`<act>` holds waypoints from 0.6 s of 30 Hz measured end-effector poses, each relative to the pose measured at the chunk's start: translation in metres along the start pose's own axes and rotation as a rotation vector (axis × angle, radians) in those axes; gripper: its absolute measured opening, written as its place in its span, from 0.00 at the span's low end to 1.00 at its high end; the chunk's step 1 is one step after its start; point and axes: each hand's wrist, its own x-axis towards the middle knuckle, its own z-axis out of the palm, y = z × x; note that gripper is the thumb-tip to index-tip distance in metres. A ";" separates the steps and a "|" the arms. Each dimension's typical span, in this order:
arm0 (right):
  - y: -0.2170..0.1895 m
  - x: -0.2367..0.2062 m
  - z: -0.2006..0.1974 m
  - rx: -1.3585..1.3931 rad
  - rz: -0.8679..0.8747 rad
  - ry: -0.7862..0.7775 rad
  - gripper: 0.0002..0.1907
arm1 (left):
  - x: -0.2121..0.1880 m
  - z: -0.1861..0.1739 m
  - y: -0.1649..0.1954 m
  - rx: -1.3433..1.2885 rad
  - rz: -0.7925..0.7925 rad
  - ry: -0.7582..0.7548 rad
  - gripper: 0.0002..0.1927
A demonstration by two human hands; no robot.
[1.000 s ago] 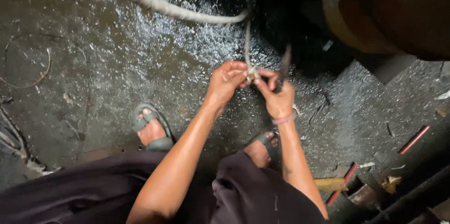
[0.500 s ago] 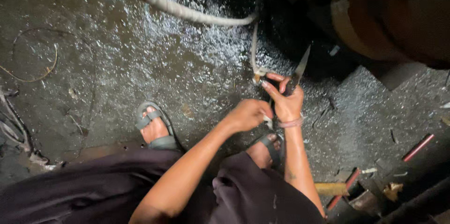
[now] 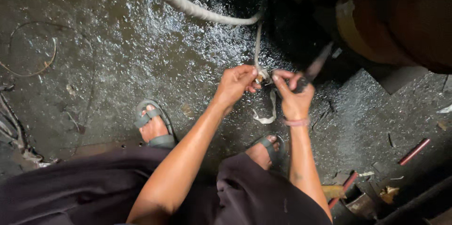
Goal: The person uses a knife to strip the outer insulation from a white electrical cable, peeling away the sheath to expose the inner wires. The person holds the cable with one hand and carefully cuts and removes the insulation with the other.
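Wet, oily concrete floor (image 3: 117,65) lies beneath a grey cable (image 3: 188,6) whose end hangs vertically into the left hand (image 3: 235,84), pinched closed on it, with the right hand (image 3: 294,98) just beside, fisted round a dark tool (image 3: 315,65).

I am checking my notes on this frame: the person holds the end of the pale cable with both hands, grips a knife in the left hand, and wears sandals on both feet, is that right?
Not quite. The head view shows the knife in the right hand, not the left. The left hand pinches only the pale cable end. Both hands are at the cable, and sandals are on both feet.
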 end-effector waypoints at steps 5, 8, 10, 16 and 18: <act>0.008 0.007 0.011 -0.021 0.041 -0.077 0.21 | 0.004 0.004 -0.006 0.193 0.050 0.127 0.11; -0.002 0.016 0.014 -0.016 0.050 0.042 0.22 | 0.007 0.002 -0.007 0.196 0.021 0.147 0.13; -0.008 0.017 0.019 -0.057 0.042 0.121 0.23 | 0.008 0.000 -0.008 0.155 0.093 0.083 0.14; 0.002 0.001 0.031 0.087 0.030 0.131 0.21 | 0.011 -0.012 -0.005 -0.014 0.072 -0.109 0.17; 0.003 0.004 0.024 -0.127 -0.038 0.211 0.21 | 0.013 -0.019 0.004 0.094 0.051 -0.097 0.13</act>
